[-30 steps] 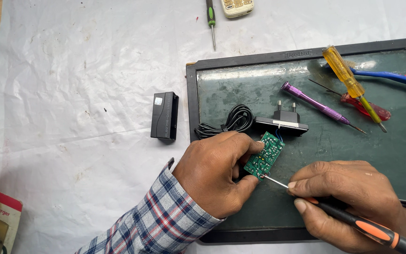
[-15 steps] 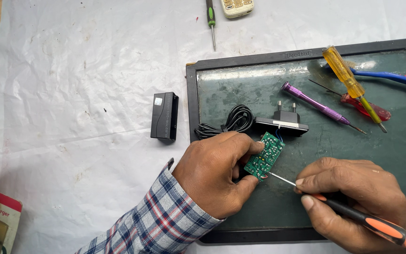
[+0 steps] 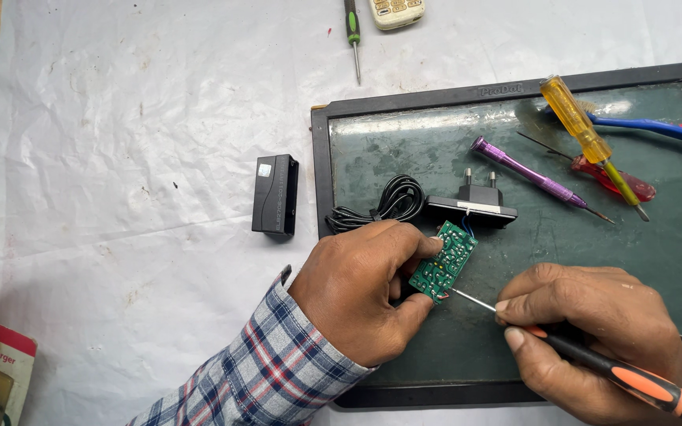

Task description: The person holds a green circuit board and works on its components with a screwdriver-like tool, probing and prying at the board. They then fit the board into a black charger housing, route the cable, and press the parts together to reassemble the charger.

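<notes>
Left hand [image 3: 361,296] gripping the green circuit board [image 3: 444,262]
Right hand [image 3: 593,343], gripping the orange-handled tool [image 3: 570,351], is drawing back slightly, tip still touching the board's corner

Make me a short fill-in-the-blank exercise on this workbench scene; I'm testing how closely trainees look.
1. The left hand holds a small ____ circuit board.
2. The right hand holds a tool with a black and ____ handle.
3. The purple screwdriver lies on the dark ____.

Missing words: green; orange; tray
</notes>
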